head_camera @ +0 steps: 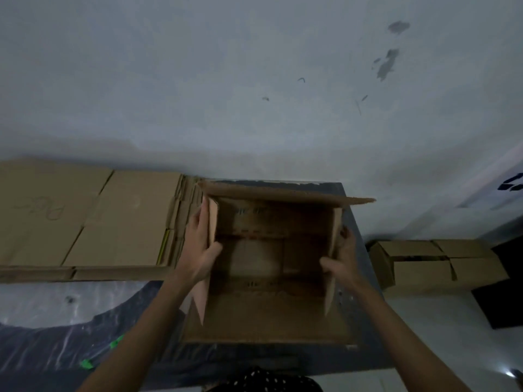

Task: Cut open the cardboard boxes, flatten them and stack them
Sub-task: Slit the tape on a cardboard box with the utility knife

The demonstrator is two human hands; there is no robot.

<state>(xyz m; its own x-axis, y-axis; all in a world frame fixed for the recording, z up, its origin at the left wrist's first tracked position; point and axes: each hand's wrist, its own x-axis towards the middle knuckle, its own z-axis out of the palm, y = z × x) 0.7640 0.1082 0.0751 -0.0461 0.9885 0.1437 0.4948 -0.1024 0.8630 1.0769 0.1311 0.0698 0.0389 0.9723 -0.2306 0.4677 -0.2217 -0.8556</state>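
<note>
An open brown cardboard box [268, 264] stands on a dark table [353, 222] in the middle of the view, its flaps spread outward. My left hand [199, 250] grips the box's left side flap, thumb inside and fingers outside. My right hand [341, 257] grips the right side flap the same way. The far flap juts back toward the wall, and the near flap lies flat toward me. A stack of flattened cardboard boxes [85, 219] lies to the left, close beside the box.
Two closed cardboard boxes [438, 264] sit on the floor at the right, by a dark object. A pale stained wall rises behind the table. Dark plastic sheeting [56, 343] with green tape bits covers the lower left.
</note>
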